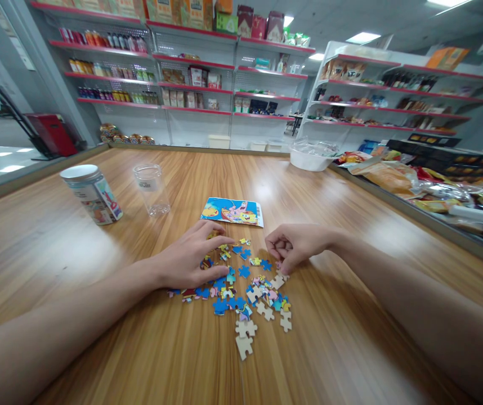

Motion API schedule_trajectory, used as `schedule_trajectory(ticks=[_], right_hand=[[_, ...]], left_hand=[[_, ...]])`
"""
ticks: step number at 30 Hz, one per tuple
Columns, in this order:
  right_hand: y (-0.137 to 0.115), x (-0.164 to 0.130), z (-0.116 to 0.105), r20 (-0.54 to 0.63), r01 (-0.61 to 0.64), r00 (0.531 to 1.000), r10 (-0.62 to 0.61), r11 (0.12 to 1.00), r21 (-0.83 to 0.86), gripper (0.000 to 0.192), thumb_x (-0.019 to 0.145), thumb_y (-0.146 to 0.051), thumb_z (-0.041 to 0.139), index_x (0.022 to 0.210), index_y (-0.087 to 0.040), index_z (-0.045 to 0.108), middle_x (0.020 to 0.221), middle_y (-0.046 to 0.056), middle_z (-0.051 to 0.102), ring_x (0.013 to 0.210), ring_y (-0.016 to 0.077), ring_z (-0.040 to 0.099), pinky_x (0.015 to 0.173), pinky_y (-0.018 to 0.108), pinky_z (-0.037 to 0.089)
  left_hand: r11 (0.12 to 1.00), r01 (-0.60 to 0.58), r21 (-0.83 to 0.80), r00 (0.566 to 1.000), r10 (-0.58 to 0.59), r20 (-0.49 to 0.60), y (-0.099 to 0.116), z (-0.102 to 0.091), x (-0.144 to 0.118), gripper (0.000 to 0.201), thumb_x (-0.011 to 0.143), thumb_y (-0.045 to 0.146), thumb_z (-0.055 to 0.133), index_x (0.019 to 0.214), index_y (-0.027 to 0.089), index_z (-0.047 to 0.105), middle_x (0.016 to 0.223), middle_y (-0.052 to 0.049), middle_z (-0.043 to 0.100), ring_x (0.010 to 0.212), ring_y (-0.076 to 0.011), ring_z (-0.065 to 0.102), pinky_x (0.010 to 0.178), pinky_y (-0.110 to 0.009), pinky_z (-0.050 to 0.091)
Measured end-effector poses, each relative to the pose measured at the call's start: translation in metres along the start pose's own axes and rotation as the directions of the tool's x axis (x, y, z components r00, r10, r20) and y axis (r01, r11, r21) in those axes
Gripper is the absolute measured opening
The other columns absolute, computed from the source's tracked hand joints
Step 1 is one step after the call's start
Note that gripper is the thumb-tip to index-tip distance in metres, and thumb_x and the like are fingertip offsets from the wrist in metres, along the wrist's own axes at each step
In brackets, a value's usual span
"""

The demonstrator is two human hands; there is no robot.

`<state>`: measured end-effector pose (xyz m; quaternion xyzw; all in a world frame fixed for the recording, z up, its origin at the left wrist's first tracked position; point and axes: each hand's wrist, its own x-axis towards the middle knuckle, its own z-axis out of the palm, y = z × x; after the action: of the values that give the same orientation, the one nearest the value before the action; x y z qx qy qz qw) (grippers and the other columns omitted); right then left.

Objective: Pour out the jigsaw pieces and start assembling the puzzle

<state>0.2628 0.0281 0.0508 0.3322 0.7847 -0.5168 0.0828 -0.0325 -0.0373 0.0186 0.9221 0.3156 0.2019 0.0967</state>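
Loose jigsaw puzzle pieces (244, 271) lie in a scattered pile on the wooden table, some with blue and yellow print up, others with bare wood up. My left hand (193, 253) rests over the left side of the pile, its fingers spread and hiding some pieces. At the right edge of the pile, my right hand (298, 244) has its fingers curled, with the thumb and index tip closed around a small pinkish puzzle piece (279, 265). A blue printed picture card (233, 211) with cartoon figures lies flat just beyond both hands.
On the left stand a printed canister with a white lid (92, 194) and a clear plastic jar (152, 191). A white basket (312, 156) sits at the far right of the table (148, 349). Packaged goods (397, 174) lie beyond its right edge; stocked shelves (195, 87) stand behind.
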Motion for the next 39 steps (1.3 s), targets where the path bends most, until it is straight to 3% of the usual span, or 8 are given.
schedule_trajectory(ticks=[5, 10, 17, 23, 28, 31, 35, 39], right_hand=[[0.003, 0.005, 0.003, -0.025, 0.058, 0.998, -0.059, 0.998, -0.028, 0.031, 0.07, -0.034, 0.082, 0.084, -0.014, 0.062, 0.051, -0.009, 0.05, 0.044, 0.0045, 0.044, 0.044, 0.017, 0.032], [0.009, 0.005, 0.0, -0.06, 0.074, 0.996, -0.072, 0.997, 0.032, 0.032, 0.074, -0.035, 0.079, 0.092, -0.014, 0.063, 0.05, -0.01, 0.05, 0.035, 0.0043, 0.044, 0.035, 0.016, 0.03], [0.011, 0.004, -0.001, -0.098, 0.076, 0.993, -0.069, 0.995, 0.067, 0.029, 0.08, -0.034, 0.073, 0.095, -0.014, 0.061, 0.052, -0.009, 0.054, 0.032, 0.0035, 0.045, 0.03, 0.013, 0.028], [0.009, 0.004, -0.002, -0.095, 0.043, 0.995, -0.034, 0.995, 0.092, 0.027, 0.077, -0.034, 0.075, 0.085, -0.014, 0.059, 0.048, -0.01, 0.051, 0.031, 0.0028, 0.043, 0.03, 0.012, 0.027], [0.01, 0.004, -0.003, -0.064, 0.023, 0.998, -0.014, 0.99, 0.142, 0.028, 0.076, -0.036, 0.075, 0.08, -0.011, 0.062, 0.06, -0.003, 0.065, 0.032, 0.0011, 0.042, 0.029, 0.012, 0.025], [0.013, 0.004, -0.005, -0.052, 0.028, 0.999, -0.016, 0.968, 0.249, 0.031, 0.073, -0.037, 0.077, 0.077, -0.011, 0.06, 0.062, -0.002, 0.065, 0.032, 0.0004, 0.041, 0.028, 0.012, 0.022], [0.015, 0.008, -0.005, -0.196, 0.074, 0.981, 0.003, 0.92, 0.386, 0.035, 0.071, -0.041, 0.078, 0.074, -0.013, 0.057, 0.058, -0.005, 0.059, 0.03, 0.0003, 0.04, 0.026, 0.013, 0.021], [0.014, 0.013, -0.001, -0.344, 0.051, 0.937, 0.057, 0.953, 0.298, 0.035, 0.077, -0.044, 0.074, 0.077, -0.013, 0.058, 0.056, -0.004, 0.059, 0.031, 0.0015, 0.043, 0.027, 0.013, 0.025]], left_hand=[[1.0, 0.005, 0.007, 1.0, -0.005, 0.017, 0.0, 0.0, 0.0, 0.053, 0.091, 0.048, 0.06, 0.137, 0.025, 0.052, 0.13, -0.013, 0.047, 0.129, -0.0313, 0.042, 0.109, -0.054, 0.04], [1.0, 0.004, 0.008, 1.0, -0.004, 0.019, 0.001, -0.001, -0.001, 0.053, 0.091, 0.048, 0.06, 0.138, 0.025, 0.051, 0.13, -0.013, 0.047, 0.128, -0.0316, 0.043, 0.108, -0.055, 0.04], [0.999, 0.037, -0.025, 0.999, -0.037, 0.018, -0.002, 0.0, -0.001, 0.037, 0.099, 0.026, 0.045, 0.135, 0.025, 0.054, 0.131, -0.012, 0.048, 0.129, -0.0277, 0.042, 0.11, -0.053, 0.038], [1.0, 0.014, -0.022, 1.0, -0.014, 0.011, -0.002, 0.0, -0.001, 0.043, 0.094, 0.03, 0.056, 0.136, 0.025, 0.052, 0.13, -0.013, 0.048, 0.129, -0.0294, 0.042, 0.109, -0.054, 0.039], [0.999, 0.026, -0.021, 0.999, -0.025, 0.04, -0.001, -0.002, 0.0, 0.042, 0.095, 0.034, 0.054, 0.136, 0.025, 0.052, 0.132, -0.013, 0.047, 0.131, -0.0308, 0.041, 0.109, -0.055, 0.038], [0.999, 0.017, -0.031, 0.998, -0.015, 0.06, -0.001, -0.004, -0.001, 0.044, 0.095, 0.039, 0.054, 0.137, 0.025, 0.051, 0.133, -0.013, 0.047, 0.131, -0.0318, 0.04, 0.11, -0.056, 0.037], [1.0, 0.0, -0.029, 0.999, 0.001, 0.051, -0.001, -0.002, -0.001, 0.046, 0.093, 0.038, 0.058, 0.136, 0.024, 0.052, 0.133, -0.013, 0.047, 0.132, -0.0324, 0.039, 0.11, -0.056, 0.037], [0.999, 0.023, -0.028, 1.0, -0.023, 0.012, -0.001, -0.001, 0.0, 0.037, 0.097, 0.032, 0.05, 0.133, 0.024, 0.055, 0.131, -0.013, 0.049, 0.13, -0.0297, 0.041, 0.11, -0.055, 0.038]])
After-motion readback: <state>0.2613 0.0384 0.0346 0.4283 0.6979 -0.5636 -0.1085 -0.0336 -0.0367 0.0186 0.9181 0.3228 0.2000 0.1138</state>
